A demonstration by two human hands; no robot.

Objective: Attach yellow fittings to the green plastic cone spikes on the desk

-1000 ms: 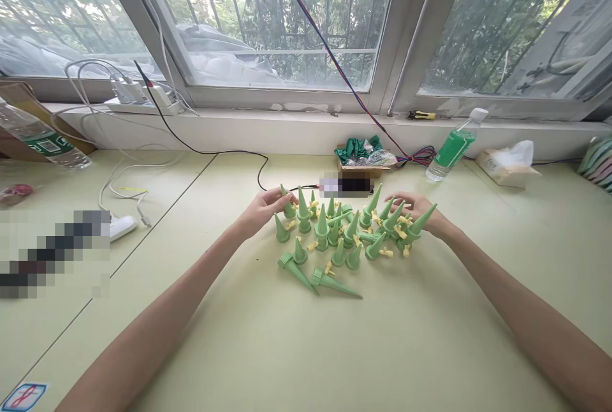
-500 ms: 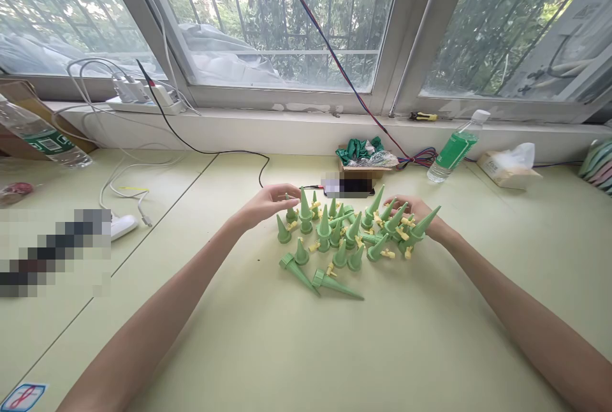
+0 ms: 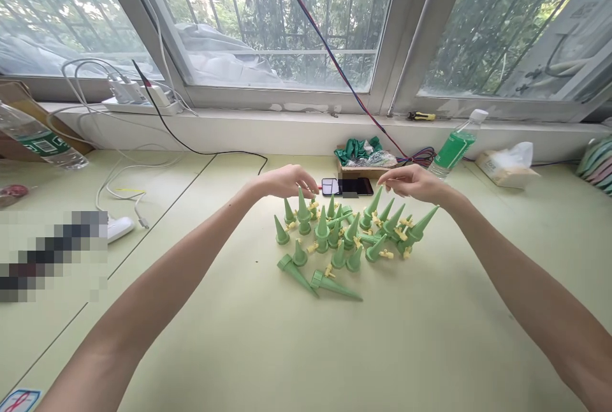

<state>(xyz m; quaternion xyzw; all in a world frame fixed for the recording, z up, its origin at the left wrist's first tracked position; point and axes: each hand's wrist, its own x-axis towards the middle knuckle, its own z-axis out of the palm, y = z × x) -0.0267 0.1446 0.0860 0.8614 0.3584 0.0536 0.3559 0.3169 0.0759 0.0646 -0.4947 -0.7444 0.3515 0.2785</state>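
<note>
Several green plastic plant-watering spikes [image 3: 322, 233] with small yellow valves [image 3: 386, 254] form a cluster mid-table. Most stand point up; a few lie down. At the cluster's front, two long spikes [image 3: 337, 286] lie on their sides. My left hand [image 3: 291, 180] hovers over the back left of the group, palm down, its fingers bent and loosely apart, nothing visible in them. Over the back right is my right hand [image 3: 412, 182], fingers stretched inward and holding nothing I can see. Its fingertips are close to the point of a tall spike [image 3: 373, 209]; contact is unclear.
Behind the spikes lie a phone [image 3: 363, 187] and a small cardboard box [image 3: 366, 173] with green and clear wrapping. A green-labelled bottle [image 3: 453, 149] and a tissue box [image 3: 502, 173] stand at back right. White cables and a power strip [image 3: 143, 104] are at left.
Both hands have lifted from the sides of the cluster and moved inward over its back edge. The spikes keep their arrangement.
</note>
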